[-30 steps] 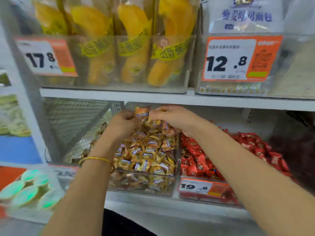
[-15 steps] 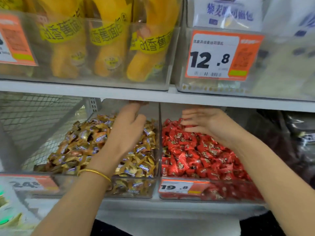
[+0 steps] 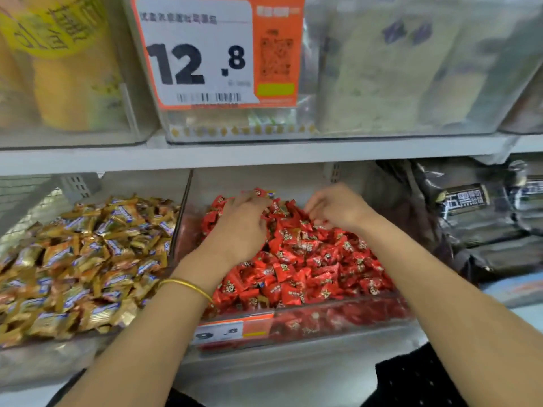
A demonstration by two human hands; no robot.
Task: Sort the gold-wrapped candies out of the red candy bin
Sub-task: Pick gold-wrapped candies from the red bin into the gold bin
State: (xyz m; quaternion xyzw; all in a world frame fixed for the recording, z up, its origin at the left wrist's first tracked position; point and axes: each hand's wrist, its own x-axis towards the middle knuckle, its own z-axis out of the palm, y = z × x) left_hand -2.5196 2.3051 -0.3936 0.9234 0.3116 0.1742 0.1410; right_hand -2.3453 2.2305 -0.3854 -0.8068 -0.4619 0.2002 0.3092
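Left hand (image 3: 239, 227) now amid red candies (image 3: 296, 259), seemingly.

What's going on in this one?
A person at a shop shelf has both hands in the red candy bin. The left hand and right hand dig fingers-down into the red-wrapped candies near the back. The gold-wrapped candies fill the neighbouring bin to the left. Whether either hand holds a candy cannot be told.

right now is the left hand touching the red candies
Touching. The head view shows the left hand resting on the red candies, pressed into the pile with no gap.
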